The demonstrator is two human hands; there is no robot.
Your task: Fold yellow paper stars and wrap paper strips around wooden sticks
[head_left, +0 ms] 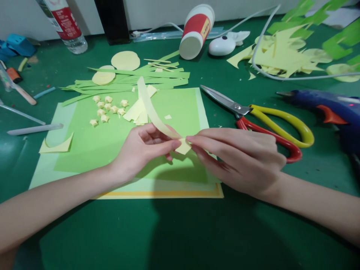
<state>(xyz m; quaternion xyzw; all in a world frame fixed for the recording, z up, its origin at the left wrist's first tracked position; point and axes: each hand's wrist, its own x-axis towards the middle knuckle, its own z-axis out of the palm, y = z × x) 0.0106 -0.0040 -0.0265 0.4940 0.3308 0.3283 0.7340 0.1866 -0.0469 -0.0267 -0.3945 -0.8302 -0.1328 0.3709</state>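
A pale yellow paper strip (152,108) is folded into a small flat knot at its near end, while its long tail curves up and away. My left hand (143,144) pinches the folded end between thumb and fingers. From the other side, the fingertips of my right hand (239,157) close on the same fold. Under both hands lie stacked sheets of green paper (92,150). Several small folded paper stars (107,106) sit on the sheets at the left, beside a few loose pale yellow strips (137,110).
Scissors (239,108) lie open at the right, near a blue glue gun (332,105). Behind are green strips (135,78), a tipped paper cup (197,32), a white cable (258,48) and yellow scraps (289,48). A water bottle (67,26) stands at the back left.
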